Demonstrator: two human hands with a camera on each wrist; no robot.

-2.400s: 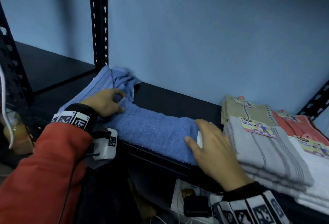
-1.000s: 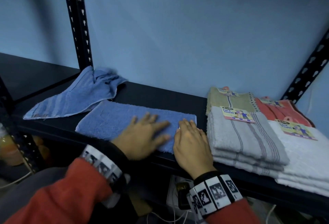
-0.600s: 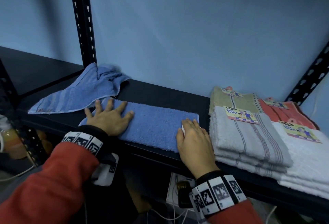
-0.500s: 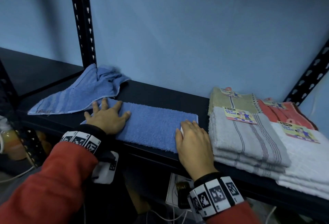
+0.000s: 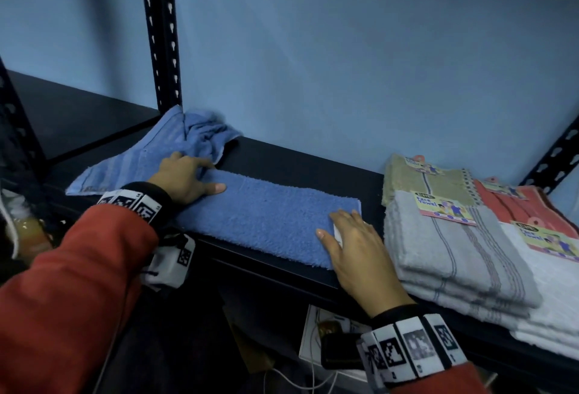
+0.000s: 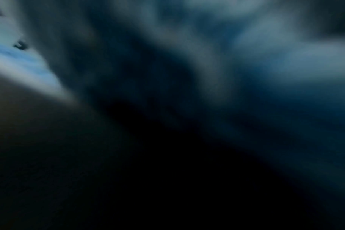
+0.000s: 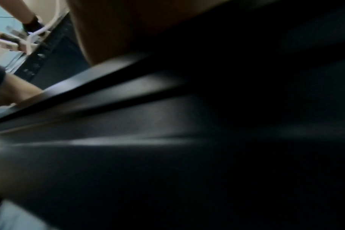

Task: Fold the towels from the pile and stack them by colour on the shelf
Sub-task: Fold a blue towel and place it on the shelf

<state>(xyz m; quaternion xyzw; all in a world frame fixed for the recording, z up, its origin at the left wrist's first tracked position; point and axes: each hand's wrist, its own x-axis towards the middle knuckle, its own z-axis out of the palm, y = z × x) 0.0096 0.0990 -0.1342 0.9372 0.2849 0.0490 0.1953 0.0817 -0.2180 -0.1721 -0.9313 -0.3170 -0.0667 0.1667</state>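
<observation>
Towels fill the black shelf (image 5: 282, 162) in front of us, and nearest along its front edge lies the folded blue towel (image 5: 266, 218), a long flat strip running left to right. Our right hand (image 5: 354, 249) lies on its right end, palm down with fingers straight and close together, pressing the cloth and gripping nothing. Our left hand (image 5: 185, 177) is at the strip's left end: the thumb lies out flat on the blue terry while the fingers curl down at the far left corner, but we cannot tell whether they actually pinch the edge. Both wrists wear bands of black-and-white markers above red sleeves.

Just right of the folded strip, apart from it by a narrow gap, we see the grey towel stack (image 5: 454, 249), several folded layers with a paper label on top. Beside that, at the right edge, sits a white towel stack (image 5: 551, 293), also labelled. Behind the grey one lies a beige towel (image 5: 429, 183), and behind the white one a red towel (image 5: 517, 205).

Farther back on the left, a crumpled blue towel (image 5: 163, 152) lies unfolded, bunched against the black upright post (image 5: 159, 33). Behind everything is a plain blue wall (image 5: 344, 49).

Both wrist views are dark and blurred; we make out nothing certain there.
</observation>
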